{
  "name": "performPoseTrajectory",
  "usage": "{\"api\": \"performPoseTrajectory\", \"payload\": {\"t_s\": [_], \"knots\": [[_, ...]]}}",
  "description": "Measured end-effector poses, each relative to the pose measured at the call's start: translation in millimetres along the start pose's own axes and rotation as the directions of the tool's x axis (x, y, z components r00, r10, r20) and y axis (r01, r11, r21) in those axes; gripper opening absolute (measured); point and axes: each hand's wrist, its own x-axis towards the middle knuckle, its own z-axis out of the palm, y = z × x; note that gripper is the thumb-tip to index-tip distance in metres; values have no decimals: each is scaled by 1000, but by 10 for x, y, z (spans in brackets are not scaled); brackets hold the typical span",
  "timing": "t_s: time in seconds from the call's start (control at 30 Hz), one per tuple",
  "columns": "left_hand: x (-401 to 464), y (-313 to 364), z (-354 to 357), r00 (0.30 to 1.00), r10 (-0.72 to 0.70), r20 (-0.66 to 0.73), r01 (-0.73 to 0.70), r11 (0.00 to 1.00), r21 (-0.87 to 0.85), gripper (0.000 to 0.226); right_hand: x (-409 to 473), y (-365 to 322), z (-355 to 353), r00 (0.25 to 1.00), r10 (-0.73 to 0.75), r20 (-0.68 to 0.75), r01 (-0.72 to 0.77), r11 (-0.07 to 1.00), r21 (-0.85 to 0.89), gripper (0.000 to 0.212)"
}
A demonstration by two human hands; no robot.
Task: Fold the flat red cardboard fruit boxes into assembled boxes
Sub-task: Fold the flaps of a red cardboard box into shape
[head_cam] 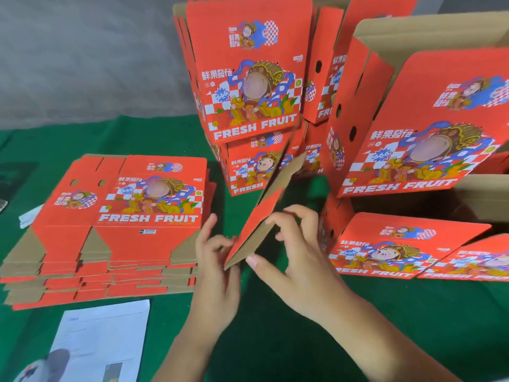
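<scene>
A flat red cardboard box [271, 205] stands on edge, tilted, in the middle of the green table, seen almost edge-on with its brown inside facing right. My left hand [217, 252] pinches its lower left edge. My right hand [297, 241] grips its near lower edge, thumb under and fingers curled over the top. A stack of flat red boxes [115, 216] printed FRESH FRUIT lies to the left of my hands.
Assembled red boxes [245, 78] are stacked at the back centre, more [418, 128] stand open at the right, and others [391, 246] lie near my right hand. A printed paper sheet [102, 340] lies at the front left on the green table [289, 340].
</scene>
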Motion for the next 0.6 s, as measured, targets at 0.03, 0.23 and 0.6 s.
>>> {"api": "performPoseTrajectory", "payload": {"t_s": [0.03,0.23,0.6], "knots": [[13,-15,-15,1000,6,-28,-5,1000,12,57,27,12,-18,1000,-25,-3,25,1000,-13,46],[51,27,32,987,48,-153,-47,999,11,43,229,-74,-110,988,-152,-35,146,978,-148,27],[129,2,-131,989,-137,-55,146,857,495,56,335,67,-32,976,-209,-64,180,935,-305,30]]}}
